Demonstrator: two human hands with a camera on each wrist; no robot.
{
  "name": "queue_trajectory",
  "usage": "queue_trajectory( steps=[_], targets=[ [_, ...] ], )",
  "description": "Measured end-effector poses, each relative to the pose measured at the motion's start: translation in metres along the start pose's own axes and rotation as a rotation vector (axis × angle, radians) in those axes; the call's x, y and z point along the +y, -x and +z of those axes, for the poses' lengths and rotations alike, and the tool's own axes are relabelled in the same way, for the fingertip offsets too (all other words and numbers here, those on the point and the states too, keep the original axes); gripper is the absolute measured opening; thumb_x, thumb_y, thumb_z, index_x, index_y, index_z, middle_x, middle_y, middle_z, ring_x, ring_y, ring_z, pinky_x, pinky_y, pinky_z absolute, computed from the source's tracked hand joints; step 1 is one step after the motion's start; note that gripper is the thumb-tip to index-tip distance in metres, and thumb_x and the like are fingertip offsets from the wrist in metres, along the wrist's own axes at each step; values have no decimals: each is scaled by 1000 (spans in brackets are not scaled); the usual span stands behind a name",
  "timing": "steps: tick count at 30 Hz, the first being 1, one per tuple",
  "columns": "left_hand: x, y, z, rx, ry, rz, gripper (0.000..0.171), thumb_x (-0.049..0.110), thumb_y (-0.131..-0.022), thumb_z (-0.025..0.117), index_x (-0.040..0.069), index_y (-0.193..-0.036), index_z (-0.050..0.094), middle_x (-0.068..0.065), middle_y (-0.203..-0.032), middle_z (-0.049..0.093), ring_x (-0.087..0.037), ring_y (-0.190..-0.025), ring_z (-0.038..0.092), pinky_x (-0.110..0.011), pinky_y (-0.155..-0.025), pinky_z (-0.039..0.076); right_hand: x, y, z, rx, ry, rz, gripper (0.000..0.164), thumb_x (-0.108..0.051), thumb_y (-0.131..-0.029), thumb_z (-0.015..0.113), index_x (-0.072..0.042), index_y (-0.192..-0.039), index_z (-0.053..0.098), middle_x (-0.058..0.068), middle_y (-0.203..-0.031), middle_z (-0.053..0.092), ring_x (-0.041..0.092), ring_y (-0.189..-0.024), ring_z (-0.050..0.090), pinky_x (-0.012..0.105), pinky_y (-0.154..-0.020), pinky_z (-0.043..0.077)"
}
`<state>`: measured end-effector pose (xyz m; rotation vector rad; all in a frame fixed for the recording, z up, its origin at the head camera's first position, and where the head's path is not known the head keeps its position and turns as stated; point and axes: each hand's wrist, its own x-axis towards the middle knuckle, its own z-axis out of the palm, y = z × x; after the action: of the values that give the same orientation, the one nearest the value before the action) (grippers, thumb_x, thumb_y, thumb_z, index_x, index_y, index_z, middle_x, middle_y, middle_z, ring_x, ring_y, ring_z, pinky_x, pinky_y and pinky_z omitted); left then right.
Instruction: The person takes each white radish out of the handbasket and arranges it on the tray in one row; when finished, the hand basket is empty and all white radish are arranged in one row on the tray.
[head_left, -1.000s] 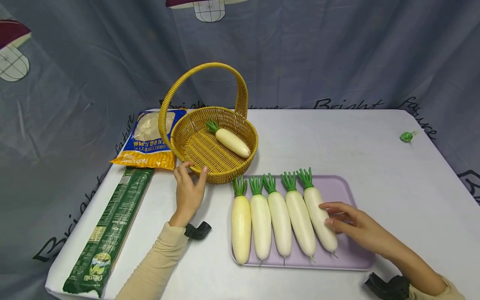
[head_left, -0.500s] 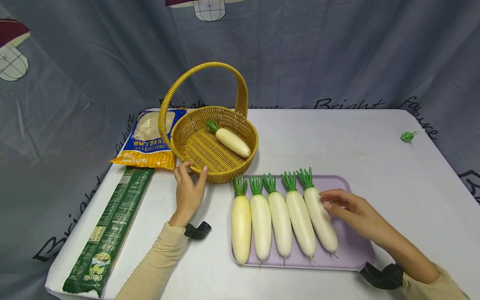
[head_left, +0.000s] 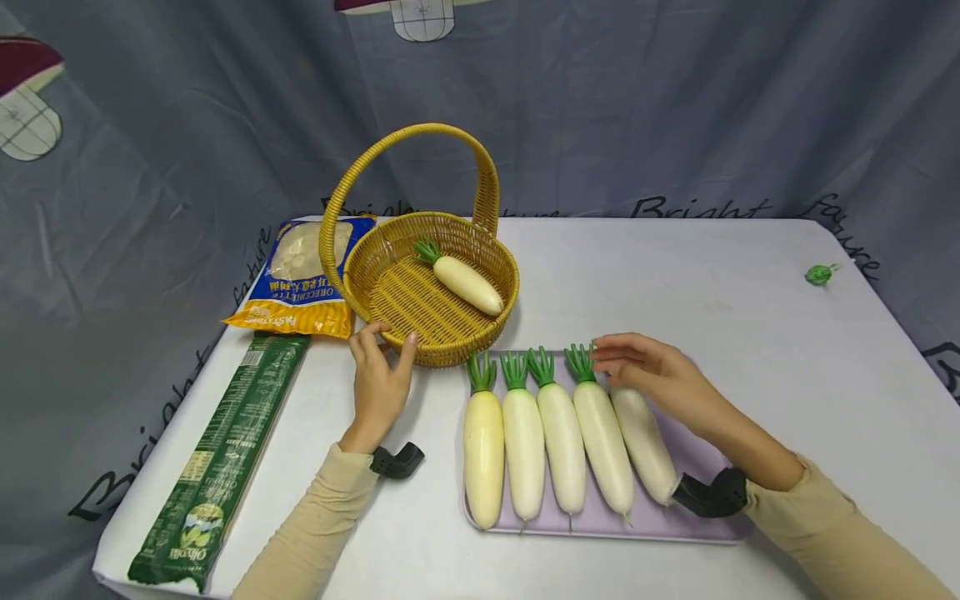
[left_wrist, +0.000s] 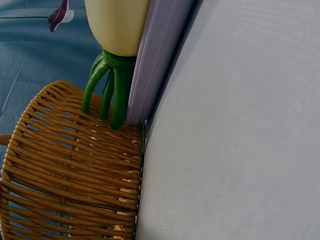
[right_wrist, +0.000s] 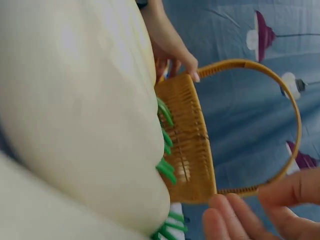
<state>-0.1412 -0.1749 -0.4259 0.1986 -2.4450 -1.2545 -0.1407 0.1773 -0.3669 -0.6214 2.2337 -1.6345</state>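
A yellow wicker basket (head_left: 450, 346) with a tall hoop handle holds one small white daikon radish (head_left: 468, 285). My left hand (head_left: 378, 392) grips its near rim, fingertips and thumb tip over the edge. On a lilac tray (head_left: 693, 454), several white daikon radishes with green tops lie side by side. My right hand (head_left: 648, 371) hovers at the leafy end of the rightmost daikon (head_left: 645, 446), whose green top it hides in the head view. In the right wrist view its fingers (right_wrist: 232, 215) and thumb stand apart with nothing between them.
At the left lie a blue and orange pasta bag (head_left: 300, 283) and a long green packet (head_left: 225, 450). A small green item (head_left: 819, 274) sits near the table's far right corner. The basket stands just behind the tray's left back corner.
My right hand has moved from the middle of the rightmost daikon up and left to its leafy end. My left hand, the basket and the daikons have kept their places.
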Motion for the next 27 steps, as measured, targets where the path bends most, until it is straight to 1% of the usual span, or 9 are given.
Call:
queue_trajectory(
  steps=[3, 5, 8, 11, 15, 19, 21, 23, 27],
  targets=[
    [0, 0, 1, -1, 0, 1, 47, 46, -89, 49, 10, -117, 35, -15, -118, 31, -32, -103, 49, -40, -78, 44, -4, -20, 3, -13, -53, 15, 39, -11, -95, 45, -4, -133, 40, 15, -129, 51, 7, -109, 57, 24, -87, 48],
    [0, -1, 1, 0, 0, 2, 47, 46, -89, 49, 10, -117, 35, -15, -118, 31, -32, -103, 49, -40, -78, 44, -5, -35, 4, -28, -107, 21, 40, -9, -95, 43, -5, -135, 38, 18, -132, 48, 8, -111, 57, 26, -89, 47],
    [0, -1, 1, 1, 1, 4, 46, 45, -89, 49, 11, -116, 35, -15, -117, 31, -32, -101, 49, -39, -78, 44, -7, -61, 7, -69, -240, 48, 44, -5, -95, 39, -4, -138, 32, 20, -138, 40, 12, -117, 52, 26, -95, 44],
    [1, -1, 1, 2, 2, 5, 45, 45, -89, 49, 12, -115, 35, -16, -117, 31, -32, -101, 49, -39, -77, 44, -9, -87, 12, -92, -402, 116, 47, -3, -94, 38, -4, -140, 28, 21, -142, 33, 20, -125, 46, 27, -99, 40],
    [1, -2, 2, 9, 0, 10, 44, 45, -89, 49, 12, -115, 35, -15, -117, 31, -31, -100, 49, -39, -77, 44, -14, -119, 18, -60, -588, 165, 51, -1, -93, 39, -3, -141, 24, 22, -145, 26, 29, -132, 35, 33, -105, 34],
    [1, -2, 3, 24, -7, 13, 44, 46, -89, 49, 13, -115, 36, -15, -116, 32, -30, -99, 51, -39, -77, 45, -18, -147, 25, -42, -731, 161, 53, 3, -92, 38, -1, -142, 20, 23, -147, 21, 31, -135, 28, 35, -110, 26],
    [1, -2, 3, 26, -9, 16, 45, 46, -89, 49, 13, -115, 35, -15, -116, 32, -30, -98, 51, -39, -76, 45, -21, -159, 29, -34, -748, 168, 53, 3, -93, 38, -1, -142, 21, 23, -147, 21, 31, -135, 27, 34, -110, 26],
    [1, -2, 2, 22, -7, 19, 44, 46, -89, 49, 13, -115, 35, -15, -116, 31, -29, -98, 51, -39, -75, 45, -24, -172, 34, -14, -727, 180, 52, 2, -93, 39, -2, -142, 23, 22, -146, 23, 31, -135, 28, 34, -110, 26],
    [0, -1, 0, 11, -11, 13, 45, 48, -89, 48, 13, -116, 35, -14, -117, 31, -29, -99, 51, -39, -74, 45, -29, -194, 47, 36, -592, 212, 51, 2, -91, 42, -5, -140, 30, 18, -144, 28, 28, -134, 31, 32, -109, 29]
  ],
)
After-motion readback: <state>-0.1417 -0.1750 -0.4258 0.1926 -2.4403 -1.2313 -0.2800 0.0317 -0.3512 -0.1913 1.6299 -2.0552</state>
